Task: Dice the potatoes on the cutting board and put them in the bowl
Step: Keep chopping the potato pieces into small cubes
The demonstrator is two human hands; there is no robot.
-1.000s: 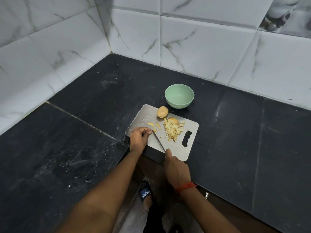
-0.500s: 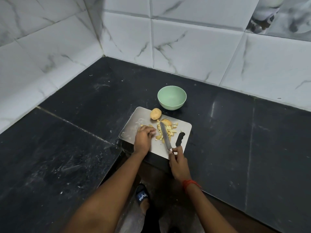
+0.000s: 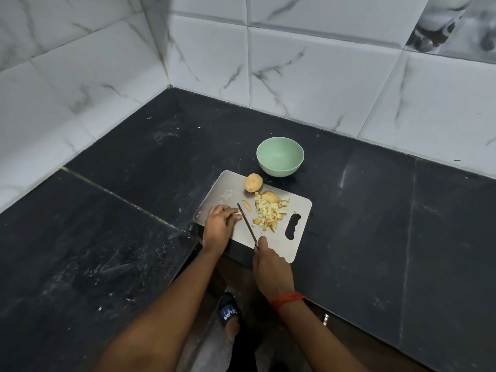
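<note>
The right hand (image 3: 271,267) is wrapped tight round the handle of the knife (image 3: 247,224), one finger stretched up toward the blade's heel; the blade lies slantwise across the cutting board (image 3: 279,242), its edge just beside the fingertips of the left hand (image 3: 218,224); those fingers are curled down together on a pale potato piece (image 3: 238,214), though at this size I cannot tell whether they pinch it or merely pin it

That closeness is the chief risk; a stroke that wanders left, or a piece that skids on the metal, would bring the edge onto a fingertip; the piece is small, so there is little to hide behind

The board is smooth steel on a polished dark counter (image 3: 375,224), and its near edge lies along the counter's lip (a sandalled foot stands directly below); a hard chop could make it slide or tip

The whole potato (image 3: 253,183) lies uncut at the board's far edge; being round, it could roll off if the board is jolted

The diced heap (image 3: 269,212) sits mid-board; the bowl (image 3: 280,156) stands empty just beyond the far edge; dice carried across that gap could spill onto the counter
</note>
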